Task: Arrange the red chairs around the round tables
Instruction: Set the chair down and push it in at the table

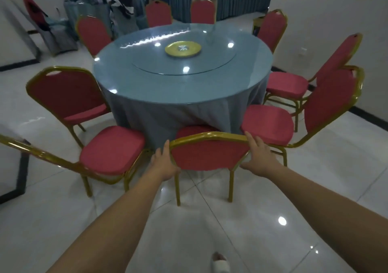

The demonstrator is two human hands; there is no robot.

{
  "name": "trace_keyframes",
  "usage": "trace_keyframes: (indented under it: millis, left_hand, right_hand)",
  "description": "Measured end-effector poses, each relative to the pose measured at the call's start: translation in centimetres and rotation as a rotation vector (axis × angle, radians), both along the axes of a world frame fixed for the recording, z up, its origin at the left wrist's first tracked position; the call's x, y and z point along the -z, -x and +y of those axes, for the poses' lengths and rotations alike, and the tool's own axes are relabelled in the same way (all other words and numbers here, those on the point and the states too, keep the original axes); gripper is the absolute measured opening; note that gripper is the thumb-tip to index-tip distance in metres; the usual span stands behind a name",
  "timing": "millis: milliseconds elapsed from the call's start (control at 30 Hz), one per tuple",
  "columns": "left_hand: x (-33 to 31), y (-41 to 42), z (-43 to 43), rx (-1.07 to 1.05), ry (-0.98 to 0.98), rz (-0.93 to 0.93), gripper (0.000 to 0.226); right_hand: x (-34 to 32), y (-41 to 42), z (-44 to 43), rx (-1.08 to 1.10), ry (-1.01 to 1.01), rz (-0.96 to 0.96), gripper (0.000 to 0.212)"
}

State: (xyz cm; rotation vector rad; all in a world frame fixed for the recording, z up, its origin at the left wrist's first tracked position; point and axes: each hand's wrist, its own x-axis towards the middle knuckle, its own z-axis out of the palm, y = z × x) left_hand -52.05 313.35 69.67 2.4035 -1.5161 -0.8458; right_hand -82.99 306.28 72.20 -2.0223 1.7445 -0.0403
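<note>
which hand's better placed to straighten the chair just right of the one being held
Right. The right hand grips the held chair close beside the neighbouring chair; the left hand grips the opposite edge.

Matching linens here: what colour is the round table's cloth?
Plain grey-blue; the tablecloth shows best in the head view.

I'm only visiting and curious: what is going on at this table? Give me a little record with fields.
held chair: red, gold frame, seat up against the tablecloth
left hand: grips the backrest's left edge
right hand: grips the backrest's right corner
round table: blue cloth, glass top
gold disc: at the table's centre
other red chairs: ringed around the table
</note>
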Motion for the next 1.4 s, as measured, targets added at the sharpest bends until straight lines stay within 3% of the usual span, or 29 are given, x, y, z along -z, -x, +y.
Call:
trace_keyframes:
  millis: [133,233,333,467,567,700,867,933,1400]
  left_hand:
    - [0.1,0.0,-4.2,0.086,-0.050,-0.125,0.097]
    - [0.6,-0.2,-5.5,0.058,-0.048,0.005,0.062]
    - [0.7,-0.1,-6.3,-0.061,0.039,0.123,0.030]
    - [0.7,-0.3,-7.7,-0.062,0.097,0.051,0.036]
    - [0.9,-1.4,-8.8,0.000,0.056,-0.096,0.024]
    - [2.7,-2.5,-10.7,0.051,0.053,-0.043,0.051]
    - [3.4,-2.4,-12.3,0.209,-0.035,-0.104,0.023]
    - [3.0,-2.6,-12.1,0.277,-0.053,-0.150,0.022]
    - [3.5,-4.8,-6.4,0.367,-0.167,-0.140,0.010]
  right_hand:
    - [0.7,-2.1,-5.6,-0.137,-0.008,0.064,0.090]
    - [0.9,-3.5,-7.5,-0.121,-0.017,-0.012,0.056]
    - [1.2,-4.3,-8.9,-0.104,-0.009,0.018,0.058]
    - [2.5,-5.3,-9.9,-0.099,-0.090,0.023,0.042]
    - [3.0,-6.5,-10.3,-0.035,-0.060,0.100,0.029]
    - [3.5,-7.8,-11.5,0.033,-0.079,0.215,0.033]
    - [4.4,-7.6,-12.0,0.032,-0.113,0.163,0.021]
    - [4.0,-7.3,-11.9,-0.031,-0.132,0.186,0.012]
    - [5.7,-7.5,-6.4,-0.092,-0.127,0.256,0.013]
